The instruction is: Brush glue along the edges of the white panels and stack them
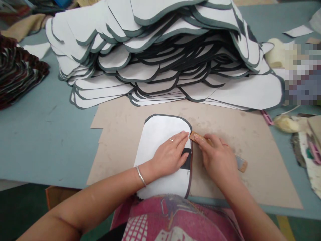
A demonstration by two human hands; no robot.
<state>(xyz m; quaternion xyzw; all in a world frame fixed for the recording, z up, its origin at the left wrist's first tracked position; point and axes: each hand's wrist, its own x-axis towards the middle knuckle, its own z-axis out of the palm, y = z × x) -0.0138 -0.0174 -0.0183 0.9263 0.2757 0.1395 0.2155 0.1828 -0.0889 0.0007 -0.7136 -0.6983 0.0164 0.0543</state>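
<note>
A white panel (152, 137) with rounded corners and a dark edge band lies in front of me, its lower end against my patterned apron (155, 217). My left hand (170, 154) rests flat on it with fingers stretched out, beside a black strip (186, 159) near the right edge. My right hand (218, 154) is closed around a flat orange-brown tool (194, 136), whose tip touches the panel's upper right edge. A grey piece with a tan end (242, 164) shows behind that hand; I cannot tell whether it belongs to the tool.
Beneath the panel is a tan board (250, 140) on a blue-grey table (50, 140). A large stack of similar white panels (150, 60) stands behind it. Dark reddish pieces (20, 70) are piled at left. Pink-handled tools (267, 117) and scraps lie at right.
</note>
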